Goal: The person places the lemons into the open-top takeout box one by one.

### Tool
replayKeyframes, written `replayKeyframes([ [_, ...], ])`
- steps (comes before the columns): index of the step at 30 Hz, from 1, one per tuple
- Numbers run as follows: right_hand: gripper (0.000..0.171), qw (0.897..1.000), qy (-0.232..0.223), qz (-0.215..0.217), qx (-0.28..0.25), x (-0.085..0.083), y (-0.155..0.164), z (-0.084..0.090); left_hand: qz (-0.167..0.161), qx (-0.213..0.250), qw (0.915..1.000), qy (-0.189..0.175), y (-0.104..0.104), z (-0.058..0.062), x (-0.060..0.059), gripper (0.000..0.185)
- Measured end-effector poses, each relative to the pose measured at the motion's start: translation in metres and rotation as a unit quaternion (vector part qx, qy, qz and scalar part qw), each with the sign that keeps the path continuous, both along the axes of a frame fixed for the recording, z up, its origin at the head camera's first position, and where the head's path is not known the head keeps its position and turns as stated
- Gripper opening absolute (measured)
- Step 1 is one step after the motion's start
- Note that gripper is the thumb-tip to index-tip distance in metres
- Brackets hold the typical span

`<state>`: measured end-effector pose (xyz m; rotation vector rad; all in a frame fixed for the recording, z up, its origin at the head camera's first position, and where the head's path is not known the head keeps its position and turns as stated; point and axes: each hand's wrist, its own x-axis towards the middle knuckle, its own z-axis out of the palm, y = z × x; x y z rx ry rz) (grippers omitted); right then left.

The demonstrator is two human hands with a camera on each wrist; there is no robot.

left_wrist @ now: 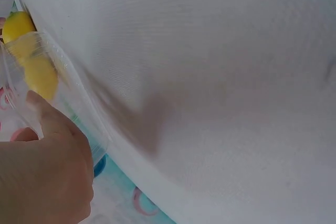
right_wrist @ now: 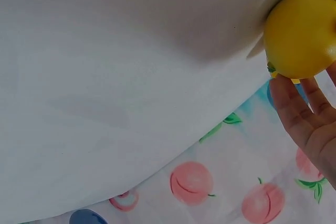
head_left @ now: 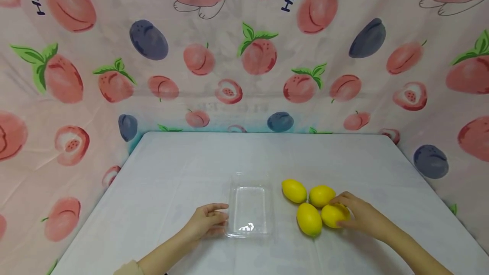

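Note:
A clear plastic box [head_left: 250,211] lies on the white table, left of several yellow lemons [head_left: 294,191] grouped close together. My left hand [head_left: 208,220] is at the box's left side, its extended fingers touching the wall. Through the clear wall in the left wrist view, yellow lemons [left_wrist: 41,77] show beyond that hand. On the right, my right hand [head_left: 361,215] holds the nearest-right lemon [head_left: 335,215] between thumb and fingers. Seen from the right wrist, that lemon [right_wrist: 299,35] sits against the fingertips, and part of the hand is out of frame.
The white tabletop [head_left: 183,160] ends at a back edge against a pink cloth [head_left: 229,67] printed with peaches and other fruit. This cloth also rises along both sides. One more lemon [head_left: 309,220] lies just left of the held one.

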<state>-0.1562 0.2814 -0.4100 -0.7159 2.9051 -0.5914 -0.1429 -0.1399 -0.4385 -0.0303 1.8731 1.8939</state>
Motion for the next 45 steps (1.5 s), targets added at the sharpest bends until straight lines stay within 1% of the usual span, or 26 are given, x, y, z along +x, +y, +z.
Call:
replayKeyframes([
  [6, 0.045, 1.000, -0.028, 0.003, -0.001, -0.002, -0.003, 0.001, -0.005, 0.014, 0.9998, -0.009, 0.002, 0.000, -0.001, 0.051],
  [12, 0.048, 1.000, -0.021, 0.014, 0.009, -0.001, -0.004, 0.001, -0.004, 0.014, 0.9997, -0.020, 0.005, -0.001, 0.000, 0.050],
  [18, 0.048, 0.999, -0.029, 0.022, 0.011, 0.000, -0.004, 0.001, 0.000, 0.021, 0.9994, -0.028, 0.005, -0.003, 0.001, 0.051],
  [20, 0.050, 0.999, -0.029, 0.032, 0.014, 0.001, -0.003, 0.001, -0.001, 0.022, 0.9994, -0.028, 0.005, -0.003, 0.001, 0.051],
  [26, 0.052, 0.999, -0.029, 0.027, 0.035, 0.002, -0.003, -0.001, 0.000, 0.021, 0.9994, -0.028, 0.005, -0.003, 0.000, 0.050],
  [31, 0.054, 0.999, -0.025, 0.027, 0.034, 0.003, -0.001, -0.002, -0.002, 0.025, 0.9993, -0.029, 0.006, -0.004, 0.000, 0.051],
  [35, 0.053, 0.999, -0.025, 0.023, 0.033, 0.004, -0.001, 0.000, 0.004, 0.022, 0.9994, -0.028, 0.005, -0.004, 0.001, 0.050],
  [38, 0.052, 0.999, -0.019, 0.019, 0.034, 0.004, -0.001, 0.003, 0.010, 0.017, 0.9994, -0.028, 0.006, -0.003, 0.001, 0.050],
  [43, 0.047, 0.999, 0.021, 0.018, 0.037, 0.001, 0.002, 0.013, 0.008, 0.014, 0.9996, -0.023, 0.006, -0.003, 0.000, 0.050],
  [45, 0.047, 0.999, 0.030, 0.017, 0.035, -0.001, 0.003, 0.015, 0.009, 0.012, 0.9996, -0.022, 0.007, -0.003, 0.000, 0.050],
])
